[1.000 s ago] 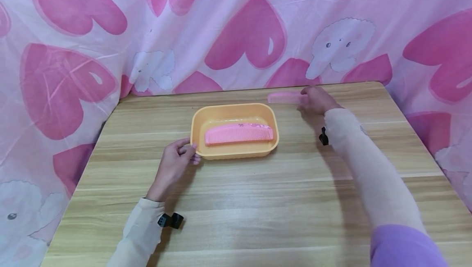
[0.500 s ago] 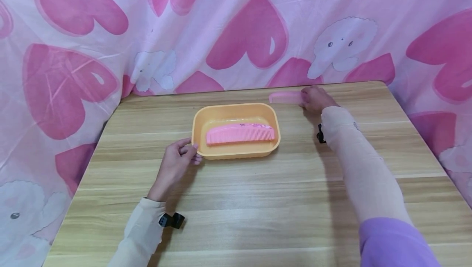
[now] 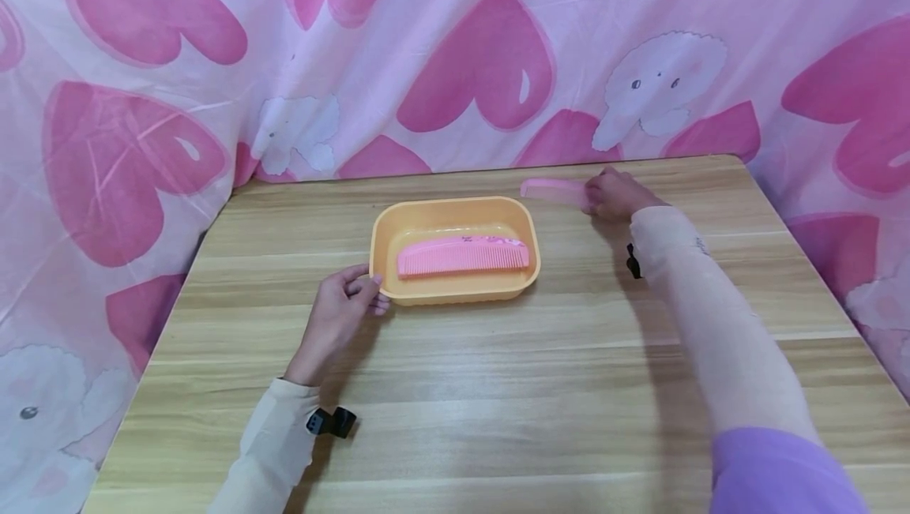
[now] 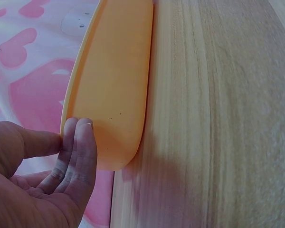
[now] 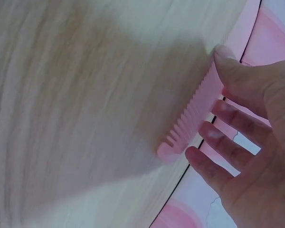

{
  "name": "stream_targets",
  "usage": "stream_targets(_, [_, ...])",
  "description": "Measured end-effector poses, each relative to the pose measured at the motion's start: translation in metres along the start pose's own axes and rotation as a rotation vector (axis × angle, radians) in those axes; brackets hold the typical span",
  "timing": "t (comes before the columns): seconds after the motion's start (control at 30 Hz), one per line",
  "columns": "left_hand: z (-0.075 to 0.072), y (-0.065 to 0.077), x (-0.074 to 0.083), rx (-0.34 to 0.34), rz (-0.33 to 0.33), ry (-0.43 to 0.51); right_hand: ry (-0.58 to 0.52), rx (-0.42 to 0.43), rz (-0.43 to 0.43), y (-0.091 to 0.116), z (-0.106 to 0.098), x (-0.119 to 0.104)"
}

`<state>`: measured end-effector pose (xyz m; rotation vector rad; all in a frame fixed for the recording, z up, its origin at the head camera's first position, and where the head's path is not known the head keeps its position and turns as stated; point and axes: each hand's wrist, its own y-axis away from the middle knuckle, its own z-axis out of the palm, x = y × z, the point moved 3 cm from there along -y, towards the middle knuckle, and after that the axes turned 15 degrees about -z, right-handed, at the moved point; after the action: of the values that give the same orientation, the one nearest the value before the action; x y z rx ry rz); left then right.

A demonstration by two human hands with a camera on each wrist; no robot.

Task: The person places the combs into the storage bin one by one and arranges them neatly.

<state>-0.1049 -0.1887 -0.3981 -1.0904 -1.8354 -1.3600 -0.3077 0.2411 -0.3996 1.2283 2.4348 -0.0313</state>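
My left hand [image 3: 337, 315] pinches the left front corner of an orange plastic basin [image 3: 455, 298] between thumb and fingers; in the left wrist view the fingertips lie against the basin's outer wall [image 4: 116, 80]. A pink comb [image 3: 462, 257] with a printed pattern on its spine lies inside the basin, teeth toward me. Behind and right of the basin, my right hand [image 3: 618, 195] holds a second, paler pink comb [image 3: 550, 189] by its right part. In the right wrist view the thumb lies over this comb [image 5: 192, 121] and the fingers are along its spine.
The wood-grain table [image 3: 455, 403] runs back to a pink curtain [image 3: 469, 64] with hearts, which hangs along its far edge and both sides. Black wrist straps [image 3: 331, 422] stick out from both sleeves.
The comb in my right hand has turned slightly, its right end coming a little toward me, and the right hand has shifted slightly right. My left hand and the basin have stayed put.
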Motion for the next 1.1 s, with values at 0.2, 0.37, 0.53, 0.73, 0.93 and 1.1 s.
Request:
stream_targets(0.2, [0.001, 0.000, 0.000, 0.001, 0.005, -0.003, -0.053, 0.018, -0.008, 0.008, 0.001, 0.002])
stream_targets(0.37, [0.001, 0.001, 0.000, -0.007, -0.003, -0.008, -0.084, 0.050, -0.037, 0.012, 0.005, 0.005])
stream_targets(0.53, [0.001, 0.002, 0.001, -0.010, -0.004, -0.003, -0.124, 0.072, -0.025, 0.017, 0.007, 0.005])
stream_targets(0.73, [0.001, 0.001, 0.001, -0.021, 0.000, 0.032, -0.128, 0.085, -0.051, 0.025, 0.008, 0.004])
stream_targets(0.93, [0.001, 0.001, 0.001, -0.022, -0.005, 0.026, -0.221, 0.071, 0.002, 0.030, 0.011, 0.004])
stream_targets(1.1, [0.001, 0.001, 0.001, -0.025, 0.004, 0.020, -0.311, 0.090, 0.097, 0.035, 0.013, 0.004])
